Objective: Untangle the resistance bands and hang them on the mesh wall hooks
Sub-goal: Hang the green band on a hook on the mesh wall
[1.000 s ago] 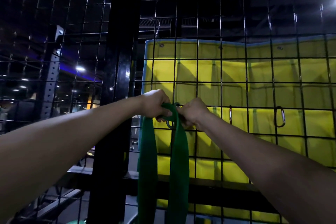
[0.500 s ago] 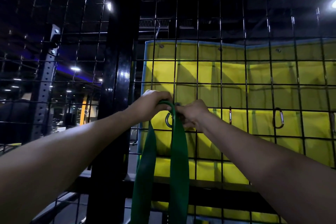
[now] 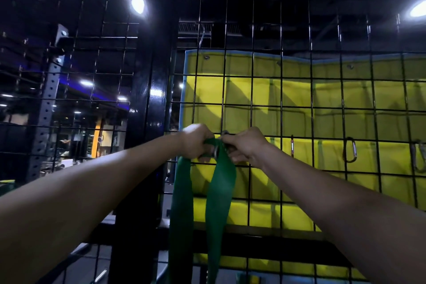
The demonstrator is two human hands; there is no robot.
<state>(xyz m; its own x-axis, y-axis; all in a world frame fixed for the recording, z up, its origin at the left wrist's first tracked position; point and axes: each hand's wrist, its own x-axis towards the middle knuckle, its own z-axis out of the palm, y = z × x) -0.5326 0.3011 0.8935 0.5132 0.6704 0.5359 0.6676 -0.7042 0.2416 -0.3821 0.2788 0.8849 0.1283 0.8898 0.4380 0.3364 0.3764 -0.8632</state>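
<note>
At your nine o'clock a grey perforated steel upright (image 3: pixel 47 108) stands behind the black wire mesh wall (image 3: pixel 281 90), and just right of it a glossy black post (image 3: pixel 147 122) runs from top to bottom. Your left hand (image 3: pixel 196 142) is raised near the centre, its fingers curled around the top fold of the wide dark green rubber resistance band (image 3: pixel 220 193), gripping it against the mesh. The band's two flat strands hang straight down toward six o'clock and leave the view at the bottom edge. Between your hands a small grey metal clip (image 3: pixel 216 150) shows at the top of the band; whether the band is already through it you cannot tell. Your right hand (image 3: pixel 244 145) sits just beside the left, fingers curled and pinching at that clip and the band's top. Behind the mesh hangs a yellow padded mat (image 3: pixel 327 99). Toward three o'clock, a dark metal carabiner (image 3: pixel 350 150) hangs from a mesh wire.
</note>
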